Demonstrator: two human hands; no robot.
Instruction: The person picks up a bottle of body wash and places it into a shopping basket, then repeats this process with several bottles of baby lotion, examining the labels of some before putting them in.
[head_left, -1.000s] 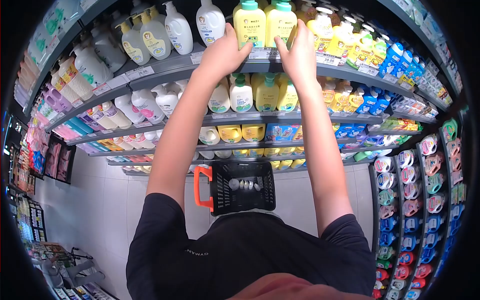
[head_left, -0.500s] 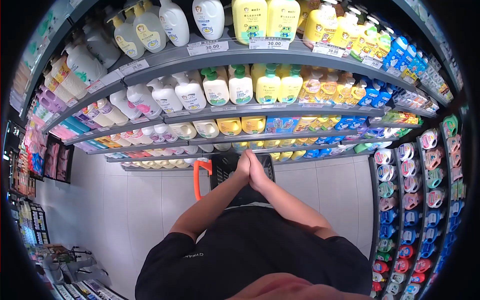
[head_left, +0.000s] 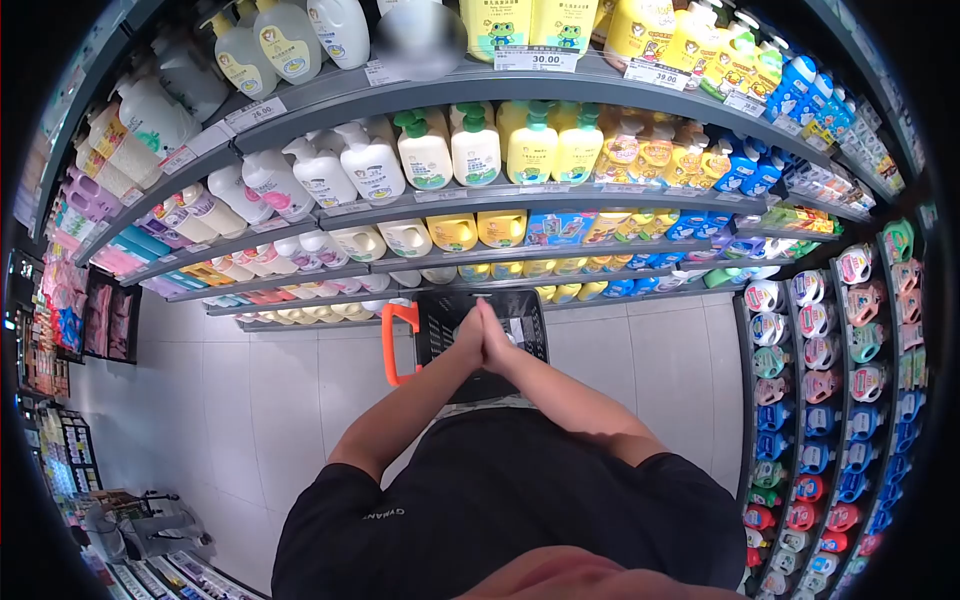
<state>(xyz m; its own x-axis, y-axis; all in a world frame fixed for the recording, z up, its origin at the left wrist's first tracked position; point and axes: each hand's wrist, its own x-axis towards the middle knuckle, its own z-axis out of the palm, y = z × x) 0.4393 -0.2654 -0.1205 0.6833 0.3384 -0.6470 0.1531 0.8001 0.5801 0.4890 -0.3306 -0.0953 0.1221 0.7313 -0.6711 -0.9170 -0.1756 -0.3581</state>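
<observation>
My left hand [head_left: 469, 337] and my right hand [head_left: 496, 341] are pressed palm to palm in front of my body. Their fingers look stretched out and point towards the shelves, and I see nothing held between them. Below the hands is a black shopping basket [head_left: 431, 330] with openwork sides. An orange handle [head_left: 389, 345] sticks out on its left side, with neither hand touching it. Inside the basket, right of my hands, a small pale patch [head_left: 517, 329] shows, too small to name. The hands and forearms hide part of the basket.
Curved shelves ahead hold rows of pump bottles, including white bottles with green pumps [head_left: 424, 150] and yellow bottles [head_left: 533, 150]. Price tags [head_left: 535, 60] line the shelf edges. Detergent bottles fill a rack [head_left: 745, 400] on the right. Grey floor tiles [head_left: 290, 400] lie around me.
The joined hands have shifted slightly left and nearer to me, and more of the basket shows. The shelves sit slightly higher and further left in view. A blurred patch covers one top-shelf bottle.
</observation>
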